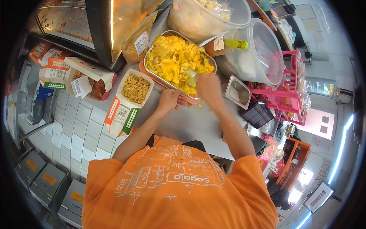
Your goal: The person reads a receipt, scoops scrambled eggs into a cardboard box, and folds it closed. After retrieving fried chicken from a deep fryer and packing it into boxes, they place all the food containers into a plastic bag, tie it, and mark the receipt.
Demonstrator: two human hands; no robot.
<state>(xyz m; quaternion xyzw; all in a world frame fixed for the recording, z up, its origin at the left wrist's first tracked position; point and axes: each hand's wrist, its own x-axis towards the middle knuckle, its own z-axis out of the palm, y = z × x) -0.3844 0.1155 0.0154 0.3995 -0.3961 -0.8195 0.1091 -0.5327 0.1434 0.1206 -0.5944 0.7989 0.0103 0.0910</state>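
Observation:
A rectangular metal tray (146, 59) is piled with scrambled egg (171, 55), yellow and in soft lumps. My left hand (170, 100) holds the near edge of that tray, its fingers curled at the rim. Above the tray's right part my right hand (208, 87) is closed around a spoon, slightly blurred. The spoon's pale bowl (191, 75) is down in the egg, while its handle is hidden by the fist. Left of the tray stands an open paper box of noodles (135, 88). A few egg crumbs lie on the counter by my hands.
An open box of fried chicken (100, 88) with a paper slip sits farther left, beside the glass display case (133, 19). Large clear tubs (255, 53) stand behind the tray. A small metal container (238, 92) and pink rack (289, 87) are on the right.

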